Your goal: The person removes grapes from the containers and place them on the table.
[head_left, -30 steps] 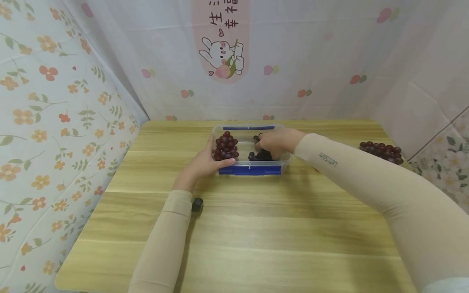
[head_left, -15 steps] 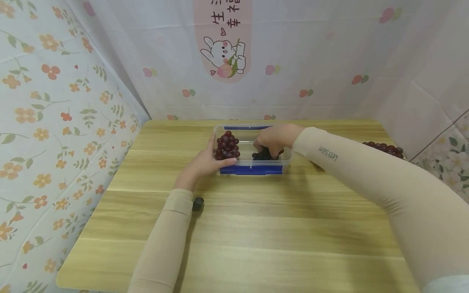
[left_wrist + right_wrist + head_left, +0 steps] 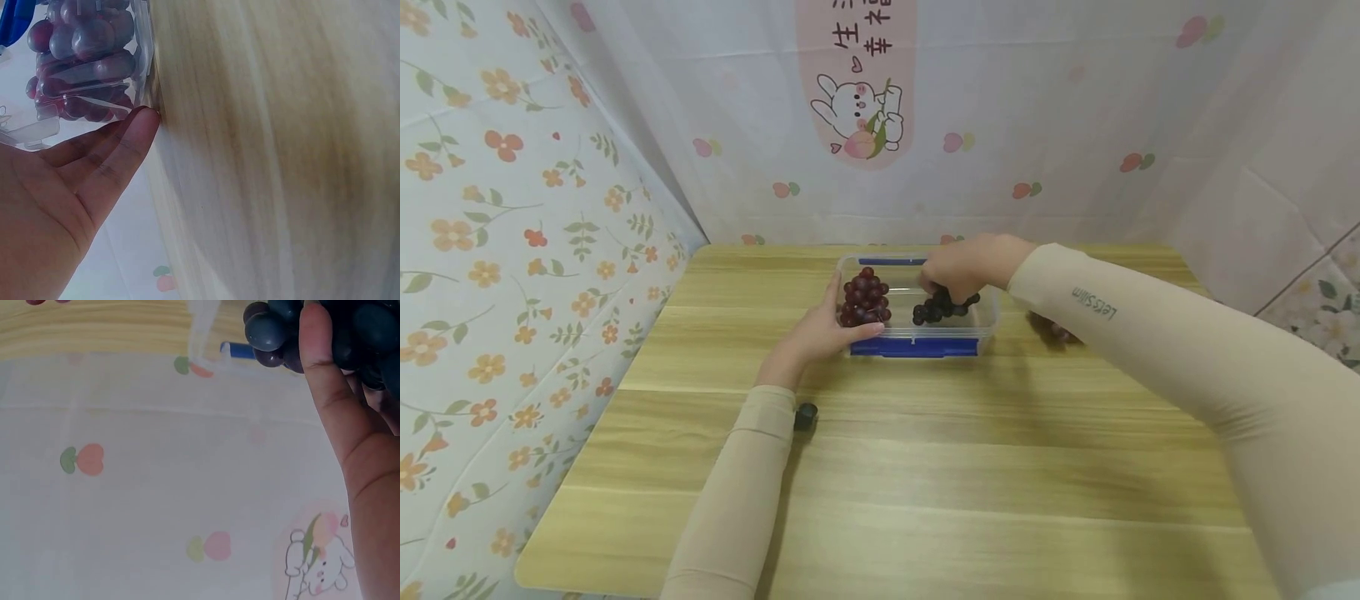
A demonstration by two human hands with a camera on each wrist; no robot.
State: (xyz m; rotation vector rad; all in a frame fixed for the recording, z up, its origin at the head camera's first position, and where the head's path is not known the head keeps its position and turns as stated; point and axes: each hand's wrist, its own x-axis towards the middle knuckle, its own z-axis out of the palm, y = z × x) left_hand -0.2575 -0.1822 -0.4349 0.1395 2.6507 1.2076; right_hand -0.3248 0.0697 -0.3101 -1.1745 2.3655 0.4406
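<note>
A clear plastic food container (image 3: 917, 333) with blue clips stands near the back of the table. On its left side is a bunch of red grapes (image 3: 865, 298). My left hand (image 3: 816, 333) rests against the container's left end, thumb along the front rim; in the left wrist view its straight fingers (image 3: 119, 162) touch the wall beside the red grapes. My right hand (image 3: 973, 262) grips a bunch of black grapes (image 3: 934, 308) over the container's right half. The right wrist view has the thumb (image 3: 322, 350) pressed on these dark grapes.
Another bunch of grapes (image 3: 1058, 331) lies right of the container, mostly covered by my right sleeve (image 3: 1150, 350). A small dark object (image 3: 806, 416) sits beside my left forearm. Patterned curtains (image 3: 1037, 125) border the table (image 3: 925, 483) behind and at the sides.
My right hand has risen slightly with the black grapes, and more of the bunch shows. My right forearm now hides most of the grapes at the far right. The left hand stays put.
</note>
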